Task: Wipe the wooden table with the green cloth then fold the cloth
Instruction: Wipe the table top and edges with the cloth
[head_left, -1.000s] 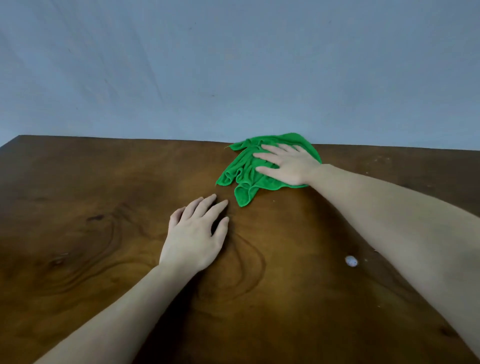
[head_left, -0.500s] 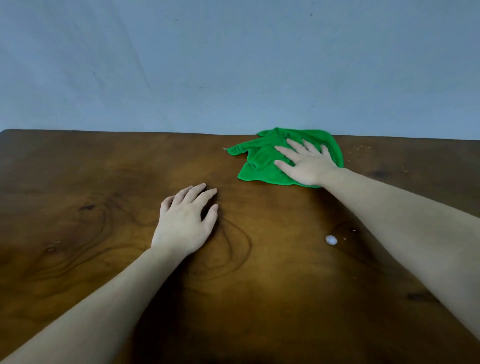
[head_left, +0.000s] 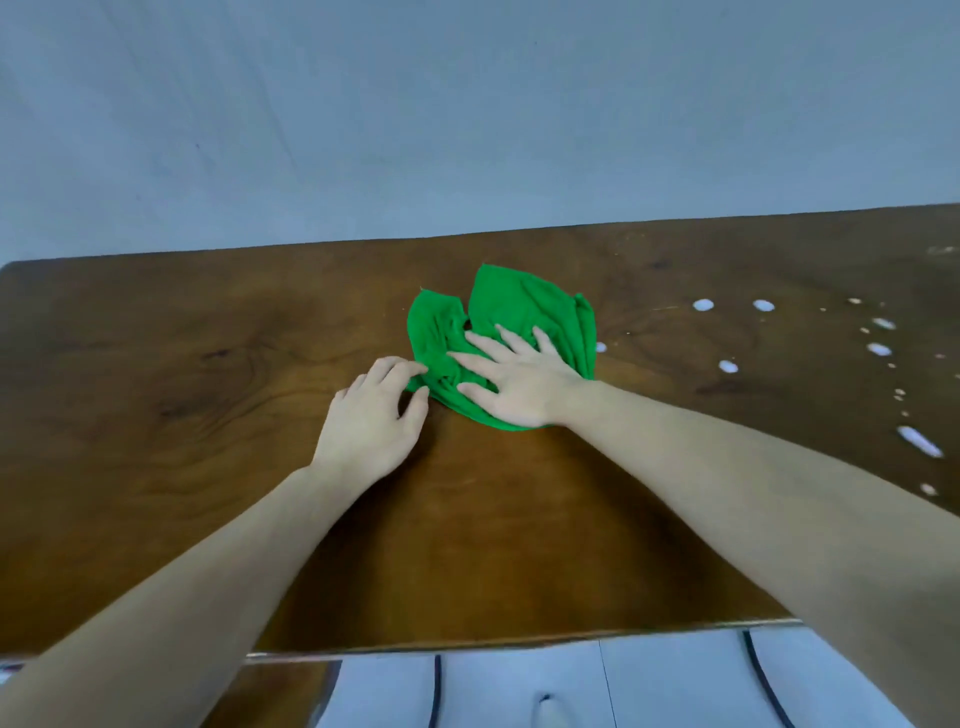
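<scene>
Item: green cloth, bunched and creased, lying on the wooden table near its far edge, roughly centre.

Right hand: palm down on the near part of the cloth, fingers spread apart and flat, pressing rather than gripping.

Left hand: on the table just beside the cloth's left edge, fingers curled, fingertips touching the cloth's near-left corner; whether that corner is pinched cannot be told.

Surface marks: white droplets scattered over the right part of the table, well apart from the cloth except one small drop just beside its right edge.

Containers: none in view.

Surroundings: pale grey wall behind the table; light floor below its near edge.
</scene>
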